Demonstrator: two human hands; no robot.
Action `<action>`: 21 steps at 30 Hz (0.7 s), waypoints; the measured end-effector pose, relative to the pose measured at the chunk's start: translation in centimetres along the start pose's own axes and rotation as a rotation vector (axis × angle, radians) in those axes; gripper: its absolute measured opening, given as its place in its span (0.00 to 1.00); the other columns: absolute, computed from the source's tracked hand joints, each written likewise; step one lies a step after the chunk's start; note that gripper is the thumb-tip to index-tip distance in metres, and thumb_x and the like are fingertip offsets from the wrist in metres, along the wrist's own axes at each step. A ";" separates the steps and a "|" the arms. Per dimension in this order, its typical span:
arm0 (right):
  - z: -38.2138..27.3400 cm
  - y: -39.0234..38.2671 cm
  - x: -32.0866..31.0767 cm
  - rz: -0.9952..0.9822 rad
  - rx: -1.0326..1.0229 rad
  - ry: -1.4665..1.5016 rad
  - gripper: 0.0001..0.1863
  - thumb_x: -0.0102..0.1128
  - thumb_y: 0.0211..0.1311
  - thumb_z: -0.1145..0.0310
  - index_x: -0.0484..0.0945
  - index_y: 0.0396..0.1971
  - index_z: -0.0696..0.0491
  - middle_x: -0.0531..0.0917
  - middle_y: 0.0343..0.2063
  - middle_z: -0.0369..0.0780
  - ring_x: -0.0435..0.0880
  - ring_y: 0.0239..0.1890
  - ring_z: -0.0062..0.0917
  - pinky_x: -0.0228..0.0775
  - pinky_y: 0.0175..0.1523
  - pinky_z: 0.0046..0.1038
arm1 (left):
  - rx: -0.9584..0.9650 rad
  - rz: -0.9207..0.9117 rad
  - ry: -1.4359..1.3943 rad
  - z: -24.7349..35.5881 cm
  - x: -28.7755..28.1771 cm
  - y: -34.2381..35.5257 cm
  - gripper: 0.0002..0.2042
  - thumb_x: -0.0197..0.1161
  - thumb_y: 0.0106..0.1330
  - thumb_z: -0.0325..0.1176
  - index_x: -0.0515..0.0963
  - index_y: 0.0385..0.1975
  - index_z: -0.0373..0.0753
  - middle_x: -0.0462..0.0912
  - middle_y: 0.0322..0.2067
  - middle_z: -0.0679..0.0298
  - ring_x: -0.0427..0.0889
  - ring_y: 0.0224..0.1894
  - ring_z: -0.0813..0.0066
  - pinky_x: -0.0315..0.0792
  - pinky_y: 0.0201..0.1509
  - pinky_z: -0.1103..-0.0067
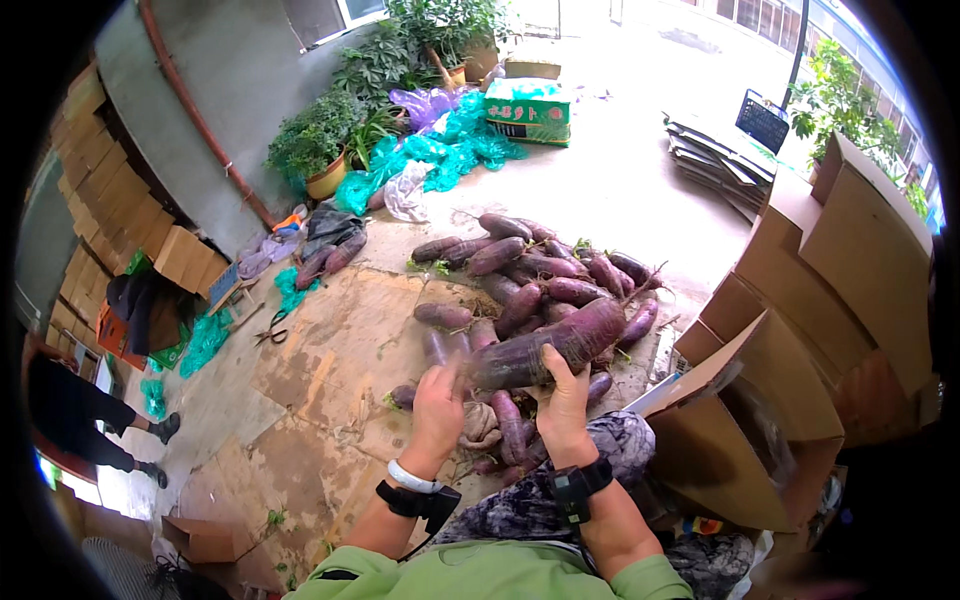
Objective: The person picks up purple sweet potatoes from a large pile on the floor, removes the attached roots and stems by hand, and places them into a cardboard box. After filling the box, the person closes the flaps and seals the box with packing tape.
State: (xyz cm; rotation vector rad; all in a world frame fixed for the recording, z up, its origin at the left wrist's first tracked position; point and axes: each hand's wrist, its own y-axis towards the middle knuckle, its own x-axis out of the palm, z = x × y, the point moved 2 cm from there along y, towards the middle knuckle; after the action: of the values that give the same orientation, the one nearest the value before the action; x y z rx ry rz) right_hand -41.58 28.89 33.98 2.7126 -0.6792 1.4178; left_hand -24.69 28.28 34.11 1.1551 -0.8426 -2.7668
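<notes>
A big purple radish (pixel 572 345) lies slantwise in front of me, its thin root end pointing up to the right. My right hand (pixel 562 402) is closed around its lower side, thumb up along the skin. At the radish's blunt left end is my left hand (pixel 437 408), its fingers smeared by motion, so whether they grip anything is hidden. Beneath and beyond both hands spreads a heap of purple radishes (pixel 575 291), some with green leaf stubs. A crumpled brownish cloth (pixel 480 425) lies just right of my left hand.
Open cardboard boxes (pixel 745 420) stand close on my right, with flattened cardboard (pixel 715 160) farther back. Scissors (pixel 272 330) lie on the floor to the left, near turquoise plastic bags (pixel 205 343). A green carton (pixel 530 112) and potted plants (pixel 310 140) stand behind. Another person (pixel 75 400) is at far left.
</notes>
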 end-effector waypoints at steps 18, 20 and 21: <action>-1.6 0.3 0.3 -0.073 -0.212 -0.211 0.25 0.63 0.48 0.77 0.65 0.47 0.53 0.74 0.40 0.36 0.75 0.42 0.24 0.71 0.47 0.28 | -0.841 -0.186 -1.310 -0.6 3.1 -1.1 0.07 0.52 0.67 0.34 0.74 0.33 0.37 0.69 0.25 0.75 0.64 0.23 0.89 0.57 0.23 0.87; -1.9 0.5 0.1 -0.096 -0.032 -0.106 0.19 0.58 0.54 0.74 0.67 0.47 0.54 0.77 0.39 0.37 0.79 0.41 0.27 0.75 0.44 0.31 | -0.841 -0.152 -1.433 -0.1 2.4 -1.1 0.07 0.53 0.67 0.34 0.73 0.33 0.38 0.70 0.25 0.72 0.64 0.22 0.85 0.59 0.23 0.85; -1.6 1.7 -0.7 -0.128 -0.005 -0.043 0.20 0.58 0.56 0.67 0.69 0.48 0.52 0.78 0.40 0.38 0.80 0.41 0.28 0.76 0.43 0.35 | -0.841 -0.146 -1.519 0.6 2.4 -0.6 0.07 0.53 0.67 0.34 0.73 0.33 0.38 0.72 0.26 0.71 0.66 0.23 0.83 0.60 0.24 0.85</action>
State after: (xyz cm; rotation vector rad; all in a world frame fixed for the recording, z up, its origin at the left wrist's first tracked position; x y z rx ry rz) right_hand -43.81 27.96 34.06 2.7347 -0.4995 1.3309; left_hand -26.71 28.56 32.62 -1.1398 0.5632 -3.0720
